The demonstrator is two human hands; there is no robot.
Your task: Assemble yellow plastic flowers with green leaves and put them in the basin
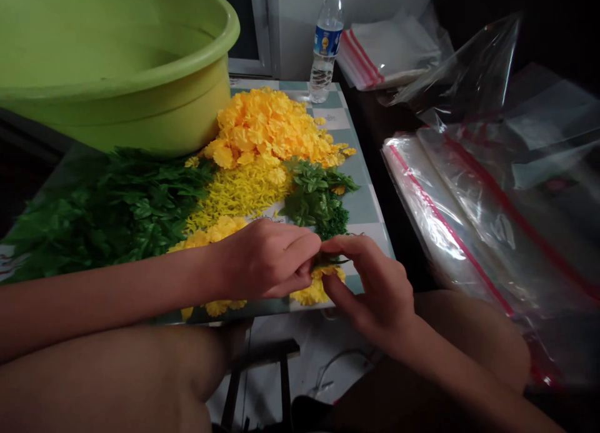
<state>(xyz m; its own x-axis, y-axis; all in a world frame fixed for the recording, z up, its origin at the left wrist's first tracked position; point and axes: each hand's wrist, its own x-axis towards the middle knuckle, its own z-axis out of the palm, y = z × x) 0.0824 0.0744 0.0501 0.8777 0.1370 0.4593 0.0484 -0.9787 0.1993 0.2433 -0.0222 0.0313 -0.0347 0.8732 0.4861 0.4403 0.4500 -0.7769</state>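
Checked table (365, 205) is pretty packed, with a green tub (187, 108) looming at the far left, a water bottle (324, 52) upright at the far right corner and clear bags (469, 220) heaped off to the right. Our left hand (281, 258) is curled into a fist, and a thin green stem (335, 260) seems to poke out of it, right over the near edge. Our right hand (382, 289) has thumb and forefinger parted around that stem; the forefinger tip is up against the left hand, but we can't tell if it's really pinching anything. Just under them sit some yellow flowers (319, 287), with leaves (309, 189), yellow bits (239, 189) and a big orange pile (272, 127) further back. What worries us: that stem looks skinny, so a hard squeeze might bend it, and a loose one could let it slip. Being so close to the edge, anything we drop could land on the floor (309, 348). Our left forearm also hangs over the front flowers (213, 233), so a careless sweep might drag a few off. Piles nearly touch too, so they'd mix easily if bumped.
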